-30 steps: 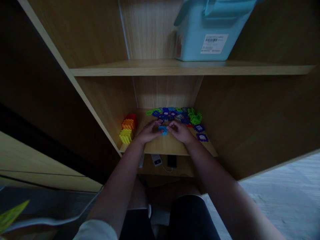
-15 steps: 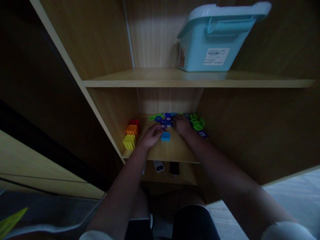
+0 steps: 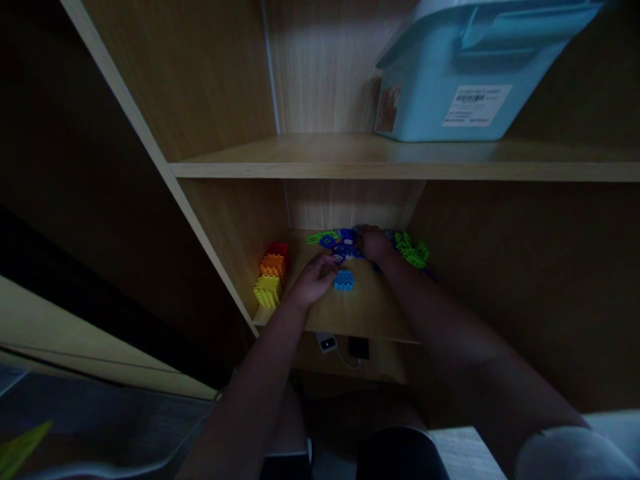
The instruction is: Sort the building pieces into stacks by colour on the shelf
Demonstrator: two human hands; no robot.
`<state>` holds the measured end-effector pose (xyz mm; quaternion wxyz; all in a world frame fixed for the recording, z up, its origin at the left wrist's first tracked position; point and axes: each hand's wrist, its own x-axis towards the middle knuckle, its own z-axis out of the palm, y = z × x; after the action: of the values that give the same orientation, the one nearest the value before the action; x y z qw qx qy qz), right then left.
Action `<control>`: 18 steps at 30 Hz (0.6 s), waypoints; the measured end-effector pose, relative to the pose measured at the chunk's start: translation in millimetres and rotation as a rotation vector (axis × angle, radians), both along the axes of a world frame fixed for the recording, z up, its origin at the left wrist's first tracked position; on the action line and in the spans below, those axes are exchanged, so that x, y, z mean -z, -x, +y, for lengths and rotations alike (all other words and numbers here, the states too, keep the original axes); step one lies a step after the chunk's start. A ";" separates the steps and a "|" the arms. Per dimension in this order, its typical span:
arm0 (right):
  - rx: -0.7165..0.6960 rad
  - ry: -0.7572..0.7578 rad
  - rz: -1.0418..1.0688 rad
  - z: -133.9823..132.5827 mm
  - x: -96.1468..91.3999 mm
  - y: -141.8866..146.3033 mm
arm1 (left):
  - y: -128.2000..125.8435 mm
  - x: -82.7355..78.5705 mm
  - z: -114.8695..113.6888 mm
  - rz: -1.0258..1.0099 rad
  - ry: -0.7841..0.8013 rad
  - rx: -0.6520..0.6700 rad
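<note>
My left hand (image 3: 314, 281) rests on the lower shelf (image 3: 350, 313), fingers curled beside a small light-blue block stack (image 3: 344, 280) that it touches or nearly touches. My right hand (image 3: 376, 246) reaches farther back onto a scattered pile of blue and purple toy tiles (image 3: 345, 244). Its fingers lie among the tiles, and what they hold is hidden. Green tiles (image 3: 413, 249) are heaped to its right. Red, orange and yellow block stacks (image 3: 271, 274) stand in a row at the shelf's left side.
A light-blue plastic bin (image 3: 465, 73) with a label sits on the upper shelf (image 3: 350, 160). Small dark devices with a cable (image 3: 345, 347) lie below the lower shelf. My knees are in front of the cabinet. The left side is dark.
My right hand let go of the light-blue stack and moved back into the tile pile. The left hand stayed beside the stack. The view shifted left.
</note>
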<state>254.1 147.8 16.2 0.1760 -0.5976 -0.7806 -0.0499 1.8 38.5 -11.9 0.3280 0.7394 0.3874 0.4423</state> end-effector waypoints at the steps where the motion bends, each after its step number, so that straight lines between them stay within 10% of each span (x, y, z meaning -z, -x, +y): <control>1: -0.010 -0.019 0.011 1.0 -0.6 -2.5 | -0.2 -0.9 -0.6 0.000 -0.005 -0.003; 10: 0.035 -0.275 0.612 -21.1 -5.8 -15.3 | -0.6 -7.3 -4.5 -0.014 0.030 -0.032; 18: -0.127 -0.145 1.308 -91.4 13.6 12.6 | 3.3 -12.1 -4.5 0.003 -0.060 -0.146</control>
<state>241.5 56.4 2.6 0.6563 -0.4441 -0.5412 0.2814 -1.4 34.0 0.2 0.2721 0.7194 0.4274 0.4752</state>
